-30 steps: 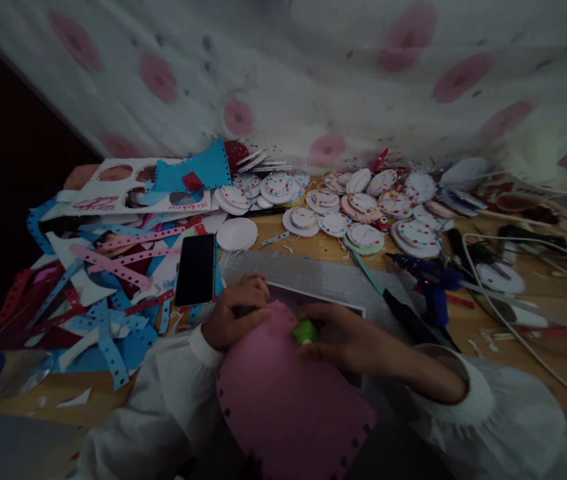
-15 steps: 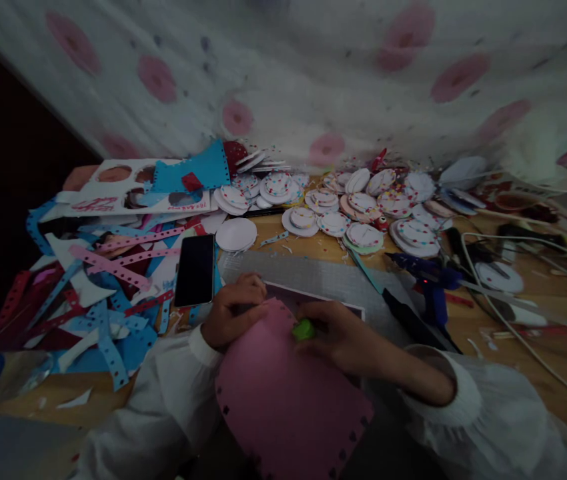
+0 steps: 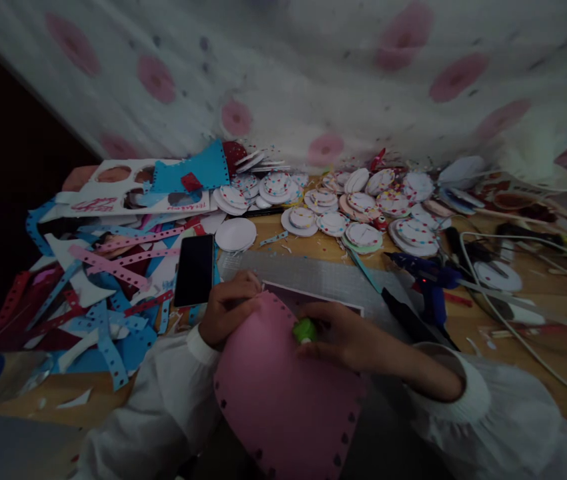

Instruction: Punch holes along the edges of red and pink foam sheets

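A pink sheet (image 3: pixel 283 393), probably paper or thin foam, lies bent before me with small punched shapes along its edges. My left hand (image 3: pixel 231 307) pinches its upper left corner between thumb and fingers. In my right hand (image 3: pixel 336 333) is a small green craft punch (image 3: pixel 304 330), gripped at the sheet's upper right edge. The punch's underside and the edge within it are hidden by my fingers. Beneath the sheet, part of a flat rectangular board (image 3: pixel 323 298) with a pale border shows on the grey mat (image 3: pixel 283 267).
Punched paper strips (image 3: pixel 123 267) pile up at left beside a black phone (image 3: pixel 194 270). Layered white discs with coloured dots (image 3: pixel 333 223) line the back. On the right are a blue glue gun (image 3: pixel 431 280), a black-handled tool (image 3: pixel 408 317) and a white cable (image 3: pixel 518 340).
The pink sheet has tilted and shifted slightly left, its lower right corner drawing inward. The green punch has turned a little in my right hand. My left hand keeps its pinch.
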Demonstrator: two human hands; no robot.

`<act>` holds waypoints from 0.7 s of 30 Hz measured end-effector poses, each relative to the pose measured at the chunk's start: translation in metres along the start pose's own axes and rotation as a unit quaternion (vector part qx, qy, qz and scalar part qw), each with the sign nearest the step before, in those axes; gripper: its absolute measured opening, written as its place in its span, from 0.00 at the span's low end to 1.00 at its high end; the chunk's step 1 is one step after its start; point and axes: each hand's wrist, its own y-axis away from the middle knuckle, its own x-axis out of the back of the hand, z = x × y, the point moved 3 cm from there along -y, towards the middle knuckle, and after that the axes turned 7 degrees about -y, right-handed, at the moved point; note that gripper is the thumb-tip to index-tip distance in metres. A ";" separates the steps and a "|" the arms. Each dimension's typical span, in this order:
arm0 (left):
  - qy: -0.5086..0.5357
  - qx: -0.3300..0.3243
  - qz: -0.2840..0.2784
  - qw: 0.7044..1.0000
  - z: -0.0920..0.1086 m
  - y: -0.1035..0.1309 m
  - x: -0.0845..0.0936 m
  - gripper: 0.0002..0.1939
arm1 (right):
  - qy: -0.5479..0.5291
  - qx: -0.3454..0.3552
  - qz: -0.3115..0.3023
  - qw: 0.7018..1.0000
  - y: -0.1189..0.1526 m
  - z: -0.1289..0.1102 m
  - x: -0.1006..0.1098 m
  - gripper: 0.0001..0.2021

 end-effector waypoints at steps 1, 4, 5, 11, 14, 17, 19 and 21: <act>-0.001 0.004 0.003 1.000 0.000 0.000 0.000 0.15 | 0.003 -0.001 0.005 1.000 0.000 -0.001 -0.001 0.07; -0.002 0.009 0.007 1.000 0.000 0.000 0.000 0.16 | 0.026 -0.003 0.031 0.999 -0.002 -0.002 -0.004 0.05; -0.001 0.009 0.006 1.000 0.000 0.000 0.000 0.16 | 0.034 -0.001 0.040 0.999 -0.002 -0.001 -0.005 0.04; 0.008 -0.004 0.002 1.000 0.001 -0.001 -0.001 0.15 | 0.043 0.031 0.067 0.996 -0.003 0.002 -0.009 0.05; 0.017 0.006 0.003 1.000 0.002 -0.001 0.001 0.14 | 0.027 0.035 0.040 0.998 -0.002 0.003 -0.006 0.07; 0.024 0.030 0.027 0.999 0.004 0.000 0.004 0.15 | 0.019 0.014 0.026 0.999 0.001 0.002 0.000 0.10; 0.027 0.044 0.049 0.997 0.005 0.000 0.006 0.15 | 0.024 -0.005 0.029 0.999 0.003 0.002 0.003 0.10; 0.029 0.056 0.061 0.996 0.006 0.000 0.007 0.16 | 0.025 -0.013 0.030 0.999 0.003 0.002 0.003 0.10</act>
